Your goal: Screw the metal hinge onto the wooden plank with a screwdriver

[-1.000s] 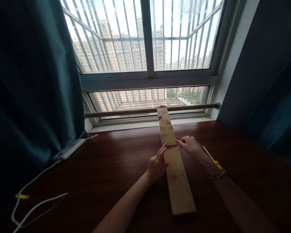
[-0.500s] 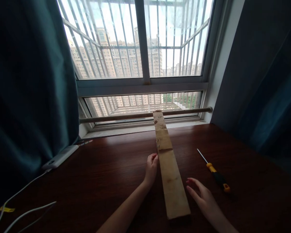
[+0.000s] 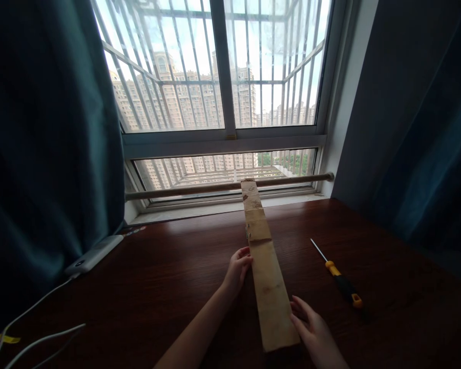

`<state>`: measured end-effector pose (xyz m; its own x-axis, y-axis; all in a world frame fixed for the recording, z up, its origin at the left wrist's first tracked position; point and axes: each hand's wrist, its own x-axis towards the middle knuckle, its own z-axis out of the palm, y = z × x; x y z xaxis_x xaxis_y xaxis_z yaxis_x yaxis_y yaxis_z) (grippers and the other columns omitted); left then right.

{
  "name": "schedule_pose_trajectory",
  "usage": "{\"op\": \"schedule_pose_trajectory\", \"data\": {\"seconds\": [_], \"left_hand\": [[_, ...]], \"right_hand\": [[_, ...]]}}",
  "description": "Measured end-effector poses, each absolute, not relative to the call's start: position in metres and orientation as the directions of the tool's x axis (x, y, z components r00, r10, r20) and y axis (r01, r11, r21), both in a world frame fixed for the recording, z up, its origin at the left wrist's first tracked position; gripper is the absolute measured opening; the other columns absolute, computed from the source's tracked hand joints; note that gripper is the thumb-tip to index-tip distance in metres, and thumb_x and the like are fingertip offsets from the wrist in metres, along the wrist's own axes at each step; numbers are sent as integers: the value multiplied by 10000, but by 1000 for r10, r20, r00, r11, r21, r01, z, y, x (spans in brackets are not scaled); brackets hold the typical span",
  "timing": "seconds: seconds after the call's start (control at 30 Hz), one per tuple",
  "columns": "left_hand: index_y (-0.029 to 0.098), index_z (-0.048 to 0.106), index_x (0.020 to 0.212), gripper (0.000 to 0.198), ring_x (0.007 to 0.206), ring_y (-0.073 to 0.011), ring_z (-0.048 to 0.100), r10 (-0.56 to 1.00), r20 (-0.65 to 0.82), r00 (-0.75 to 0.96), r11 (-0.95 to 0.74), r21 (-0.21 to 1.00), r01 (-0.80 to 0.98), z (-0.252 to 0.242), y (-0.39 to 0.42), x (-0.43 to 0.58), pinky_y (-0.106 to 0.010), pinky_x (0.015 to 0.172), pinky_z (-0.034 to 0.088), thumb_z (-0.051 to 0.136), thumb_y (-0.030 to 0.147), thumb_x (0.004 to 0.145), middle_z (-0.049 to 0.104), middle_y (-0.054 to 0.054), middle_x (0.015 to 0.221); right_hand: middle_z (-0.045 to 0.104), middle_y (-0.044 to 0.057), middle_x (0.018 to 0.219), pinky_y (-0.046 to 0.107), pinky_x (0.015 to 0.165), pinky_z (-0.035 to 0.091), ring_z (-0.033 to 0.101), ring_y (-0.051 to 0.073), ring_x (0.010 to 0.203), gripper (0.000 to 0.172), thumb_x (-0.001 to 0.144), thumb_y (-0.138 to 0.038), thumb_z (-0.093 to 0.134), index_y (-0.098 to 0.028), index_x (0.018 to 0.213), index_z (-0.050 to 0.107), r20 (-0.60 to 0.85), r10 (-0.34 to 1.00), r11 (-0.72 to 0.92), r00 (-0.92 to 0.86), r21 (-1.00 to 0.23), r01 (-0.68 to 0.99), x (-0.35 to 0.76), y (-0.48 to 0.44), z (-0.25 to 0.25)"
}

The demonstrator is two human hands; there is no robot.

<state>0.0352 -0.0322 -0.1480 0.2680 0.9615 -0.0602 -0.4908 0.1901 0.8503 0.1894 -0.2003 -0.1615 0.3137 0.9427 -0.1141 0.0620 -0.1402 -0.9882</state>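
A long pale wooden board (image 3: 271, 292) lies lengthwise in front of me, its far end up at the window rail and its near end towards me. Partway along its left edge, my left hand (image 3: 238, 269) is closed on it, fingers curled against the side. My right hand (image 3: 307, 325) has its fingertips and thumb at the right edge by the near end, gripping it there; some fingertips are hidden. To the right, apart from both hands, rests a screwdriver (image 3: 341, 282) with a yellow and black handle.
The dark reddish-brown tabletop (image 3: 169, 256) runs up to the windowsill. A horizontal rail (image 3: 184, 191) crosses the window. At left are a white power strip (image 3: 96, 253), white cables (image 3: 42, 335) and a dark blue curtain (image 3: 96, 128). Another curtain (image 3: 426, 179) hangs at right.
My right hand has moved left, from beside the board onto its right edge. My left hand has come closer against the left edge. The view has shifted slightly.
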Motion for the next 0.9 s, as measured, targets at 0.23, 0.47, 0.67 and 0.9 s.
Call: {"op": "schedule_pose_trajectory", "data": {"seconds": [0.23, 0.47, 0.67, 0.9], "left_hand": [[110, 639, 861, 333, 738, -167, 624, 934, -103, 343, 275, 820, -502, -145, -30, 33, -306, 750, 470, 639, 68, 530, 678, -72, 827], [102, 655, 875, 398, 823, -206, 628, 910, -44, 412, 275, 809, -520, -144, -29, 30, -323, 802, 452, 641, 30, 485, 687, -87, 854], [117, 672, 875, 440, 946, -243, 596, 919, -47, 391, 254, 830, -497, -146, -27, 28, -341, 846, 441, 665, 15, 446, 683, -86, 911], [119, 677, 892, 427, 1035, -255, 555, 910, 26, 414, 207, 837, -507, -143, -41, 36, -340, 892, 425, 671, 24, 476, 640, -94, 1065]], "right_hand": [[625, 151, 1071, 332, 820, 494, 590, 273, 985, 516, 682, -375, 508, -90, 1108, 567, -40, 973, -86, 226, -976, 199, 191, -190, -158], [615, 134, 1103, 354, 899, 435, 558, 283, 1032, 494, 670, -356, 486, -92, 1071, 603, -3, 966, -94, 259, -935, 341, 191, -183, -159], [610, 140, 1110, 386, 919, 420, 544, 296, 1052, 540, 622, -372, 519, -78, 1068, 602, -53, 963, -118, 263, -963, 241, 193, -180, -164], [616, 158, 1090, 387, 927, 423, 540, 312, 1057, 557, 565, -373, 546, -74, 1030, 616, -84, 940, -150, 332, -972, 181, 200, -194, -161]]}}
